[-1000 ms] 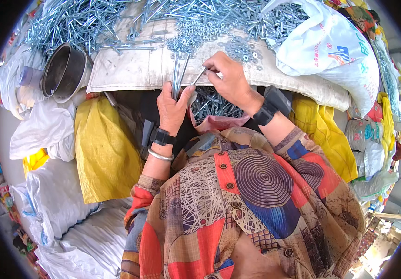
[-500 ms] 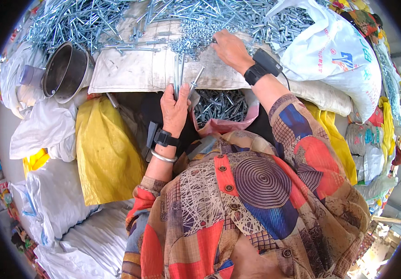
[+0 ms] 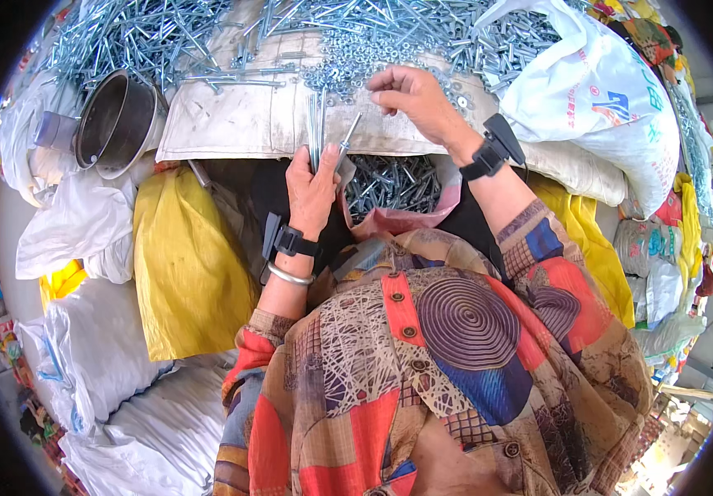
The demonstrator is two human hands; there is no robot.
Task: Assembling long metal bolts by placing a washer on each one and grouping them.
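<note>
My left hand is closed around several long thin metal rods that stand upright from its grip. Between its thumb and fingers, one more rod leans to the right, with small parts around its lower end. Just right of the rods, my right hand hovers over the near side of a heap of small nuts and washers. Its fingers are bent toward the thumb; whatever they pinch is too small to make out. Below the hands, an open pinkish bag contains many dark metal fasteners.
Loose long rods are heaped at the far left, short metal sleeves at the far right. A pale cloth covers the work surface. A dark round pot stands left, a white sack right, a yellow sack by my left arm.
My right hand has drawn back from the heap of nuts and washers, turning at the wrist, its fingers now slightly nearer the rods. My left hand keeps its grip almost in place.
</note>
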